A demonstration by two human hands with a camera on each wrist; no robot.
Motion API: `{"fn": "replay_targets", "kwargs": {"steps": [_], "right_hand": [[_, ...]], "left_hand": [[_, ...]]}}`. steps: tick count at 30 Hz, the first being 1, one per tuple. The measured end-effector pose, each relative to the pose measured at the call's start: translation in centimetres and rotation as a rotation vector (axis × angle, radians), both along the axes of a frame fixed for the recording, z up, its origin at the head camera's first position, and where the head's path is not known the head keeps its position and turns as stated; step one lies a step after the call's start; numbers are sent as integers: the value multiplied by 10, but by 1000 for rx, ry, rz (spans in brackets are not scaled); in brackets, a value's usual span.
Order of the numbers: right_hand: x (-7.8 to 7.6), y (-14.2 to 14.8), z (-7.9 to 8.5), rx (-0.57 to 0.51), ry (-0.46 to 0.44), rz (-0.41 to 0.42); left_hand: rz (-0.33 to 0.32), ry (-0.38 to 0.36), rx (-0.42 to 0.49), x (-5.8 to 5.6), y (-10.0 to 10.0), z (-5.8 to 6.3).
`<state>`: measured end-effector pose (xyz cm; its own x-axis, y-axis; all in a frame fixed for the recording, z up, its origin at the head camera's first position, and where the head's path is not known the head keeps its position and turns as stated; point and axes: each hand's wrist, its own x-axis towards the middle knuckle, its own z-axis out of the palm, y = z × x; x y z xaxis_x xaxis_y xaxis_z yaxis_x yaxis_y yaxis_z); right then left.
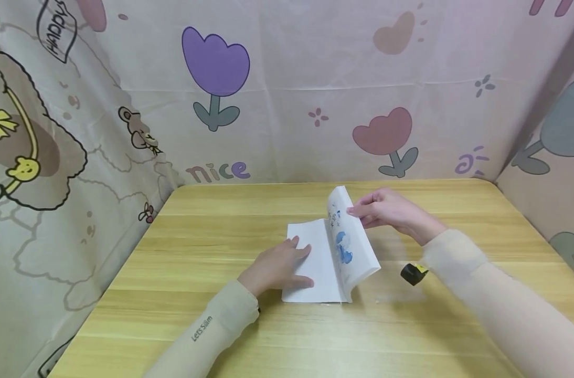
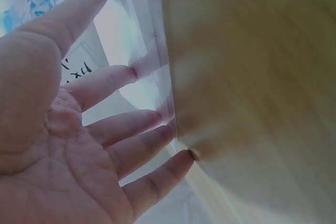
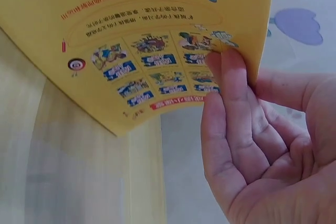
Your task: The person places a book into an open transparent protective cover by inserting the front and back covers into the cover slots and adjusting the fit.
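A thin book [image 1: 315, 265] lies partly open on the wooden table, its left side flat and white. The raised right side [image 1: 350, 241] stands tilted up and curved, with a blue picture and dark writing on its page. My left hand [image 1: 274, 268] rests on the white page with fingers spread, their tips on the paper in the left wrist view. At the outer edge of the raised side, my right hand [image 1: 386, 212] pinches the cover and pages between thumb and fingers. In the right wrist view, the yellow cover [image 3: 131, 9] shows small pictures and printed text.
A small black and yellow object [image 1: 413, 274] lies on the table [image 1: 197, 262] to the right of the book, near my right sleeve. Behind the table hangs a pale cloth [image 1: 287, 105] printed with tulips, and more cloth covers both sides.
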<state>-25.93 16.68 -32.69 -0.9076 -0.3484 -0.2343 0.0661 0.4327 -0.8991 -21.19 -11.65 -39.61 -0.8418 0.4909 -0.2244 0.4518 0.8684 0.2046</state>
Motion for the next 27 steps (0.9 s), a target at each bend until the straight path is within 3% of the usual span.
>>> {"fn": "replay_targets", "kwargs": {"steps": [9, 12, 14, 17, 19, 21, 24, 27], "right_hand": [[-3, -27, -1, 40, 25, -13], [-4, -36, -3, 44, 26, -10], [-3, -42, -3, 51, 29, -12], [-3, -53, -4, 60, 38, -20], [-3, -59, -5, 69, 46, -26], [-3, -66, -7, 78, 49, -38], [-2, -76, -11, 108, 53, -50], [-1, -86, -14, 159, 70, -55]], "left_hand": [[30, -58, 171, -5, -14, 0], [74, -23, 249, -5, -15, 0], [135, -38, 363, -6, -15, -1], [205, -174, 618, -8, -17, -1], [240, -333, 796, -8, -18, -1], [249, -478, 910, -7, -19, -1], [265, -612, 995, -7, -19, -3], [292, -642, 1011, -6, -20, -2]]}}
